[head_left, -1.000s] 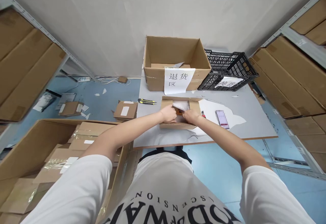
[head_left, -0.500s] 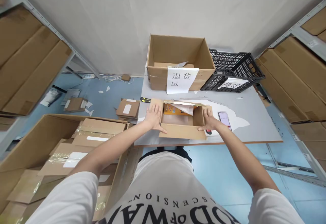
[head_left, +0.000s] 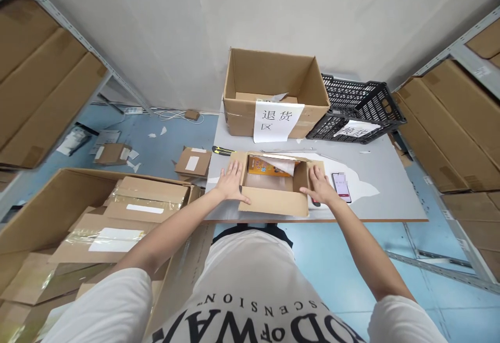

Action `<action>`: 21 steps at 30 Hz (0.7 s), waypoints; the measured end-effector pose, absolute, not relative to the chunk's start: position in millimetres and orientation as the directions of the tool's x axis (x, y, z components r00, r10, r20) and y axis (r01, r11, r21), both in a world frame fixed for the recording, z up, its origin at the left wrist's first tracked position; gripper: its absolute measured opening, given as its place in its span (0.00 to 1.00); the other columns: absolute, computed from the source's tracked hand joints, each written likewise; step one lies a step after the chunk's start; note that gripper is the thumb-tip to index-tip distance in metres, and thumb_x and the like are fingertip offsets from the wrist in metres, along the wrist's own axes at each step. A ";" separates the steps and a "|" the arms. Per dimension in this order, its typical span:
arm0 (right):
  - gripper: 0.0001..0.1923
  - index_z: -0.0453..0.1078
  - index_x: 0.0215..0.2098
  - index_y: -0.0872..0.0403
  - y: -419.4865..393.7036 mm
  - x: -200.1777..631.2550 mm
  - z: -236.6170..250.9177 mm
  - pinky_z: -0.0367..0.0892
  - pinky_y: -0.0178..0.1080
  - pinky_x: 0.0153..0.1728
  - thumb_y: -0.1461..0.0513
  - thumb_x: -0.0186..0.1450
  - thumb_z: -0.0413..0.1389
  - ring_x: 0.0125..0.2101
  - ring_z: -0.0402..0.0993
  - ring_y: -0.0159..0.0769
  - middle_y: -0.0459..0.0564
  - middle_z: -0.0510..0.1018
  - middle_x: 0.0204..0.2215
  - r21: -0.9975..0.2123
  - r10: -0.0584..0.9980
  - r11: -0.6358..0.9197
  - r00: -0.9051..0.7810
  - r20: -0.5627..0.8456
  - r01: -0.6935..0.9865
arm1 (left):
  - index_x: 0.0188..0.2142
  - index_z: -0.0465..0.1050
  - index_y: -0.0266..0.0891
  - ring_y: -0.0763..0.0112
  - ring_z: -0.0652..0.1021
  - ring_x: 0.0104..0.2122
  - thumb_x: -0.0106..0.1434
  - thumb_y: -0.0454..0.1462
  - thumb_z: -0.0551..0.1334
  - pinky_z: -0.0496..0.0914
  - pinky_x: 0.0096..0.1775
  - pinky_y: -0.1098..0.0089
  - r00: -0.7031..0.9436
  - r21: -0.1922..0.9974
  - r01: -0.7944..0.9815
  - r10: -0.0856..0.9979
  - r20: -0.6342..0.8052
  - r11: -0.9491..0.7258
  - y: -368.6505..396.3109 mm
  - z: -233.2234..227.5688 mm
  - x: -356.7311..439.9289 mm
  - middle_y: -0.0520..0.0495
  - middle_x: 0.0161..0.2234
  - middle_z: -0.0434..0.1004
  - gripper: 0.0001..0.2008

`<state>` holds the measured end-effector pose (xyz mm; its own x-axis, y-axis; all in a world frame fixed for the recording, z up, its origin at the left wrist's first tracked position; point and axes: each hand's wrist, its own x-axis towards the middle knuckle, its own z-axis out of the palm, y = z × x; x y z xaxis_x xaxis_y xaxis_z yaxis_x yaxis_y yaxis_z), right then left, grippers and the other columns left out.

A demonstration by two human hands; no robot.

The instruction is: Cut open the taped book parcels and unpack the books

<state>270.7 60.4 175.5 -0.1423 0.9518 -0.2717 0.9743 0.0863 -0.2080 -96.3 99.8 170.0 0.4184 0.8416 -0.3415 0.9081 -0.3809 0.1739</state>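
A small open cardboard box [head_left: 273, 200] sits near the front edge of the grey table [head_left: 386, 197]. Inside lies an orange packet [head_left: 261, 167] partly under white paper [head_left: 284, 166]. My left hand [head_left: 231, 181] lies flat on the box's left flap, fingers spread. On the right flap, my right hand [head_left: 321, 187] presses flat in the same way. Neither hand grips anything. A phone [head_left: 341, 187] lies just right of my right hand.
At the table's back stand a large open carton [head_left: 273, 98] with a paper sign and a black plastic crate [head_left: 353, 109]. A yellow utility knife [head_left: 223, 150] lies at the table's left edge. A big carton of taped parcels [head_left: 117, 218] stands on the floor at left. Shelves flank both sides.
A second ago both hands were together inside the box, at the white paper. They have moved apart onto the side flaps, which now lie spread open, showing the orange packet.
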 end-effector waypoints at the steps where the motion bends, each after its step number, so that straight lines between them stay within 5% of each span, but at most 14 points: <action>1: 0.43 0.42 0.65 0.63 59.1 264.6 183.0 0.44 0.59 0.58 0.46 0.62 0.48 0.64 0.39 0.57 0.69 0.45 0.64 -0.164 0.966 0.124 -0.156 -0.204 0.979 | 0.64 0.24 0.27 0.42 0.37 0.64 0.34 0.67 0.59 0.43 0.59 0.44 0.418 0.176 0.908 0.843 -0.338 -0.379 100.2 172.1 -96.9 0.28 0.65 0.28 0.72; 4: 0.27 0.56 0.60 0.60 57.6 235.9 203.3 0.48 0.56 0.57 0.55 0.65 0.46 0.57 0.58 0.52 0.65 0.64 0.57 -0.119 0.950 0.287 -0.299 -0.091 0.950 | 0.65 0.26 0.28 0.42 0.35 0.64 0.38 0.67 0.57 0.42 0.58 0.43 0.415 0.180 0.909 0.845 -0.337 -0.375 100.6 177.8 -96.7 0.29 0.66 0.29 0.69; 6: 0.24 0.59 0.58 0.58 61.2 210.9 212.1 0.54 0.52 0.56 0.58 0.65 0.46 0.53 0.64 0.49 0.62 0.67 0.54 -0.141 0.902 0.410 -0.423 -0.081 0.901 | 0.65 0.27 0.28 0.40 0.35 0.63 0.38 0.67 0.57 0.42 0.58 0.42 0.400 0.176 0.916 0.849 -0.346 -0.360 100.6 180.0 -94.1 0.29 0.66 0.29 0.68; 14: 0.28 0.52 0.62 0.64 113.7 150.2 199.4 0.50 0.48 0.58 0.69 0.63 0.43 0.59 0.54 0.48 0.63 0.59 0.60 0.002 0.788 0.604 -0.596 -0.155 0.797 | 0.65 0.28 0.29 0.38 0.34 0.63 0.33 0.68 0.59 0.42 0.56 0.39 0.340 0.195 0.938 0.873 -0.351 -0.287 97.1 174.3 -82.8 0.27 0.65 0.26 0.72; 21: 0.29 0.47 0.64 0.64 133.6 154.6 173.5 0.54 0.49 0.54 0.71 0.64 0.38 0.56 0.56 0.49 0.64 0.61 0.59 0.096 0.830 0.549 -0.527 -0.184 0.830 | 0.65 0.27 0.31 0.39 0.34 0.63 0.34 0.68 0.59 0.39 0.57 0.39 0.333 0.209 0.939 0.879 -0.342 -0.274 93.8 168.2 -84.6 0.29 0.65 0.25 0.71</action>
<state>154.6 133.6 173.5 -0.5271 0.8295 -0.1845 0.8304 0.5489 0.0956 -84.6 93.8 168.2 0.3327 0.8787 -0.3423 0.9388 -0.2741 0.2088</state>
